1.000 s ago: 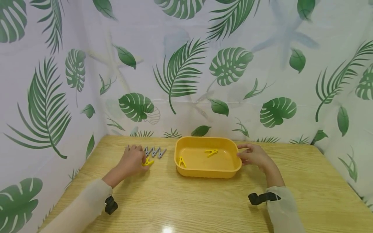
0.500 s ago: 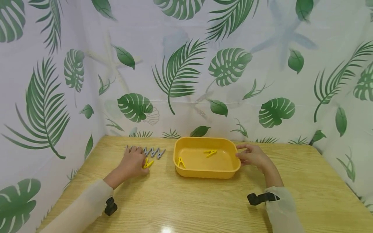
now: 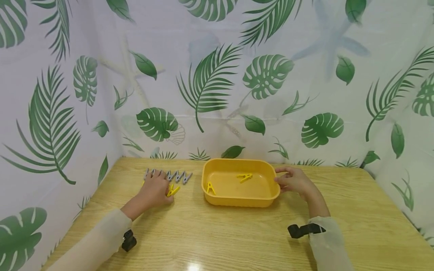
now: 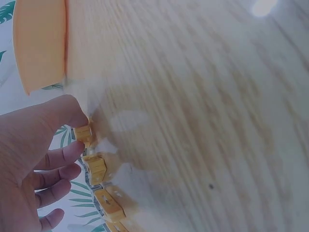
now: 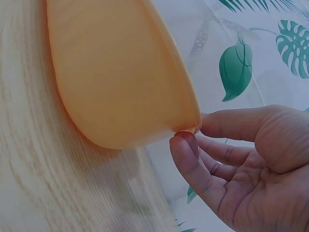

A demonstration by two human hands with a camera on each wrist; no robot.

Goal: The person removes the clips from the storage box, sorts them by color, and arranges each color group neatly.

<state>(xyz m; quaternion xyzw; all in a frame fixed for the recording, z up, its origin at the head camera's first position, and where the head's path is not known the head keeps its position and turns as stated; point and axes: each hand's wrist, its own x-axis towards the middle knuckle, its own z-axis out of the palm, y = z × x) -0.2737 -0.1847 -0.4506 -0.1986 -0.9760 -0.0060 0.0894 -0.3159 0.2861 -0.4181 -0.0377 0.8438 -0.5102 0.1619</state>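
My left hand pinches a yellow clothespin between thumb and forefinger, low over the table, its other fingers loosely bent. More yellow clothespins sit in a row beside those fingers, mostly hidden by the hand in the head view. A line of grey clothespins stands just behind. At the right end of a yellow plastic tub, my right hand grips the rim between thumb and fingers. Inside the tub, one yellow clothespin leans at the left corner and another yellow clothespin lies toward the back.
A wooden table carries everything. Behind it hangs a white leaf-patterned cloth, which also closes off the left and right sides. Black camera mounts are strapped at both wrists.
The left hand has shifted very slightly, and the clothespin at its fingertips has turned a little. More of the grey row shows beyond the knuckles. The right hand stays on the tub's rim.
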